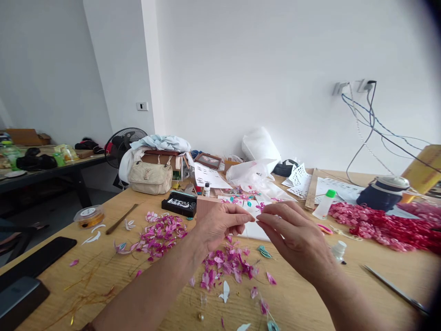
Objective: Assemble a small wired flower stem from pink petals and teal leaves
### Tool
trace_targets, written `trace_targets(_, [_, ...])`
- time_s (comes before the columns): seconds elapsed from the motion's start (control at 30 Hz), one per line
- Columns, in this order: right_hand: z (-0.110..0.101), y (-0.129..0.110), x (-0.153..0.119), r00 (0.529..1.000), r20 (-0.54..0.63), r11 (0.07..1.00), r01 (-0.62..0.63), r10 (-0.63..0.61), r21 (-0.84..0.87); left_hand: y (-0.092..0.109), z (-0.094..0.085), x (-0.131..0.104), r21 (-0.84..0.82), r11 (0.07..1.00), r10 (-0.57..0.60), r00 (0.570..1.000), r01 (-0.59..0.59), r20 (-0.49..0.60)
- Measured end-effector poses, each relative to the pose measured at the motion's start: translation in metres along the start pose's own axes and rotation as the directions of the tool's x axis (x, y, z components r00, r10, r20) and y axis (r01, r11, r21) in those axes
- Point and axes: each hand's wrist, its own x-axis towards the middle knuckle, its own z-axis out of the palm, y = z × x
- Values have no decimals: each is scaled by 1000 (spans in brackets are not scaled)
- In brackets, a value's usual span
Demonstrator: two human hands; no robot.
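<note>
My left hand (225,223) and my right hand (296,234) meet over the middle of the table, fingertips nearly touching. Thumb and forefinger of each hand are pinched; whatever lies between them is too small to make out. Just behind the fingertips shows a small magenta flower (261,207), and I cannot tell whether it is held or lies beyond. White paper (257,231) is partly hidden behind the hands. Below them spread loose magenta petals (227,264), with another petal pile (165,232) to the left. A teal leaf piece (264,251) lies beside my right hand.
A black tray (179,204), a wooden stick (122,219) and a tub of golden wire (89,216) stand left. Right are a green-capped bottle (324,205), pink and red petal strands (375,225), a small white bottle (339,250) and metal tweezers (394,287).
</note>
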Motion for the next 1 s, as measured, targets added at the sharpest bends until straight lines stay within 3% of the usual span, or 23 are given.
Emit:
trace_targets(0.17, [5,-5,1,998,-32,998,-61,62,28,-1,2,1,45,999,30,999,-29,-26])
trace_targets(0.27, [8,-9,1,963,-60,957,-252,263,144,-2,5,1,202,966,173,984,-164,-30])
trace_targets(0.33, [11,-11,0,879,-10,850,-458,476,259,-3,6,-1,427,830,392,920,-358,10])
trace_targets(0.4, [14,-11,-1,748,126,665,-643,651,381,-4,7,-3,644,561,584,800,-520,137])
trace_targets(0.43, [15,-10,-2,681,209,559,-708,701,432,-4,7,-4,714,429,626,752,-554,207])
trace_targets(0.47, [16,-9,-2,622,289,459,-754,728,470,-5,7,-5,756,333,637,725,-564,261])
trace_targets(0.53, [18,-8,-3,538,385,316,-802,749,507,-5,7,-5,790,275,628,724,-549,285])
trace_targets(0.6, [18,-7,-3,507,408,270,-816,759,511,-5,7,-4,775,342,618,748,-531,240])
trace_targets(0.77, [19,-8,-2,497,405,277,-827,767,489,-4,9,1,651,605,579,815,-458,35])
trace_targets(0.87, [19,-6,-4,488,429,272,-838,760,472,-5,8,3,513,778,463,883,-362,-78])
trace_targets(0.93, [16,-4,-4,519,404,326,-828,753,455,-6,6,4,361,889,346,930,-283,-124])
trace_targets(1.0, [10,-2,-4,621,306,479,-767,722,426,-6,3,5,200,957,240,959,-209,-149])
